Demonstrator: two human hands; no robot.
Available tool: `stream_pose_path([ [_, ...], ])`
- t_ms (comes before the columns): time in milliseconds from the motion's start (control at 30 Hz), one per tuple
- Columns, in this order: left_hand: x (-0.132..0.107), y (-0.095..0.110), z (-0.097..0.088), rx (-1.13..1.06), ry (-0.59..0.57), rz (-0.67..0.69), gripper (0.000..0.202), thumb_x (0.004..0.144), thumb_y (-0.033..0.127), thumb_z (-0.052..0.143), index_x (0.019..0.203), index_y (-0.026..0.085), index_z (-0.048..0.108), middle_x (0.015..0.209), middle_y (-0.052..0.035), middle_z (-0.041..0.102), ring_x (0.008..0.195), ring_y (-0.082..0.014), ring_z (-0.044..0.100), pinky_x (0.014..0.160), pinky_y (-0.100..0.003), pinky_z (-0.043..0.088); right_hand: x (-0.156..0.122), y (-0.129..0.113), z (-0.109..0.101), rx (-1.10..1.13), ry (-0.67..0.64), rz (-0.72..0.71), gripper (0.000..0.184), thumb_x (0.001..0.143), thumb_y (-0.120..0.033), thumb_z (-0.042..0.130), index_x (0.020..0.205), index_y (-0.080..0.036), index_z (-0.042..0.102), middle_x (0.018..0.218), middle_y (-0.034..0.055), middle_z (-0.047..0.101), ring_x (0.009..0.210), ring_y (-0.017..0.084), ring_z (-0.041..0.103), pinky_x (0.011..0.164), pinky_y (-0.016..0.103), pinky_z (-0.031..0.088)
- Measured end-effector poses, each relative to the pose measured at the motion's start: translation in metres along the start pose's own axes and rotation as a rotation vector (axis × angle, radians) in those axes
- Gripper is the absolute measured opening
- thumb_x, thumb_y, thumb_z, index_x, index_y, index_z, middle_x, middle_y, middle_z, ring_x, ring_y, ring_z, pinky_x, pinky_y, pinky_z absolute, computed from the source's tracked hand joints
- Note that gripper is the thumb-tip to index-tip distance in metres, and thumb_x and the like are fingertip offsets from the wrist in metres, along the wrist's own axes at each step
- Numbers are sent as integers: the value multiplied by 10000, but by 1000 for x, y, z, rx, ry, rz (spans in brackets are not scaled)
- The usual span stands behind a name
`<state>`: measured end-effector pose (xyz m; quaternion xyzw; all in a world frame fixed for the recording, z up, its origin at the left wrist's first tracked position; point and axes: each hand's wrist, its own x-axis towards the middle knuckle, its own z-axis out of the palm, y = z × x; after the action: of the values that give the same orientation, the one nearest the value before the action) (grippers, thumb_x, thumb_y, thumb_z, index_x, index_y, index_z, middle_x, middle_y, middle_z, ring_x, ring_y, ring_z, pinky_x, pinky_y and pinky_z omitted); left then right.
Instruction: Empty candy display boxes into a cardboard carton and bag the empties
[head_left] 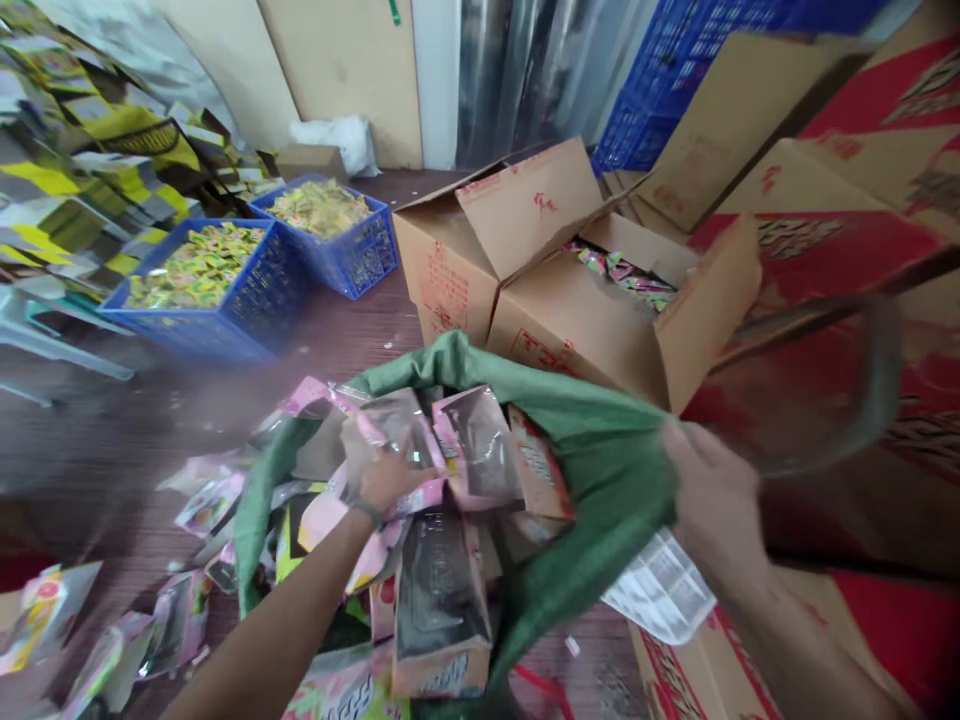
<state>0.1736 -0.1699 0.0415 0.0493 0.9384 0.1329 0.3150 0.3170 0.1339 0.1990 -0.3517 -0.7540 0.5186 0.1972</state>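
A green woven sack [600, 470] lies open on the floor, its mouth spilling many foil-backed pink snack pouches [480, 445]. My left hand [386, 480] rests among the pouches at the sack's mouth, its fingers spread on a pink-edged pouch with nothing clearly gripped. My right hand [712, 500] is blurred at the sack's right edge, with the green fabric bunched in its fingers. A folded white printed sheet [660, 590] lies just below my right hand. More loose pouches [180, 620] lie scattered on the floor at the lower left.
Open cardboard cartons [570, 300] stand beyond the sack, one holding pouches. Red-printed cartons [847, 240] are stacked at the right. Blue plastic crates [202, 290] of small yellow-green packets sit at the back left, beside a heap of yellow-printed sheets [97, 170] on the far left.
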Motion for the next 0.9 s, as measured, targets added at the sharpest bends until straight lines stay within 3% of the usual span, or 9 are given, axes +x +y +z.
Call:
stream_pose_path([
  [133,27,85,46,54,-80,63,1130,721,692,744,1646,247,270,1632,-336,263,1352,-534,496,1041,-566,437,-15,-11,-20,30,25,-13,507,783,-715,699,799,-215,617,641,-34,513,575,138,446,518,256,354],
  [200,42,101,61,29,-104,84,1090,765,650,733,1657,294,217,1670,-283,226,1435,-499,419,1096,-551,405,-2,11,-12,-170,-1,-96,583,806,-782,591,681,-216,524,603,-30,463,584,142,421,551,274,354],
  [300,52,95,58,16,-117,90,1000,835,656,662,1657,335,192,1711,-212,163,1510,-476,298,1142,-547,372,32,55,2,-426,25,-90,644,813,-850,385,655,-233,485,606,22,509,621,197,481,637,346,417],
  [400,37,73,27,46,-126,107,891,845,620,678,1621,383,310,1739,-132,105,1511,-483,290,1150,-566,374,48,78,10,-591,143,-154,756,838,-837,306,883,-159,637,856,191,662,870,358,610,808,501,478],
  [500,-2,44,-10,31,-16,218,643,951,476,597,1559,313,467,1676,-137,315,1479,-382,408,1173,-492,388,23,67,35,-688,169,-508,800,896,-737,457,1283,-55,616,1326,310,581,1306,464,485,1075,615,361],
  [600,-55,1,-22,-45,383,215,512,1025,362,465,1515,227,526,1622,-156,402,1502,-313,382,1233,-457,316,-35,51,92,-733,-360,-816,800,860,-709,609,1470,-196,549,1588,210,403,1500,486,238,1186,653,194],
  [667,-94,-36,-9,-92,610,45,504,1017,344,484,1495,192,537,1648,-172,346,1542,-329,295,1260,-500,253,-79,59,135,-731,-838,-952,922,779,-775,670,1543,-296,475,1675,143,283,1522,523,133,1182,719,107],
  [733,-131,-76,17,-177,680,-194,545,996,375,542,1503,177,514,1664,-183,310,1557,-346,252,1256,-527,249,-113,83,171,-756,-1153,-1012,1021,733,-758,740,1591,-332,386,1710,126,189,1519,543,118,1157,767,112],
  [900,-216,-175,98,-432,489,-789,623,978,416,584,1528,149,467,1639,-173,378,1536,-325,313,1208,-417,351,-116,153,222,-1065,-1252,-934,738,942,-483,638,1600,-301,358,1699,138,214,1516,476,225,1076,829,243],
])
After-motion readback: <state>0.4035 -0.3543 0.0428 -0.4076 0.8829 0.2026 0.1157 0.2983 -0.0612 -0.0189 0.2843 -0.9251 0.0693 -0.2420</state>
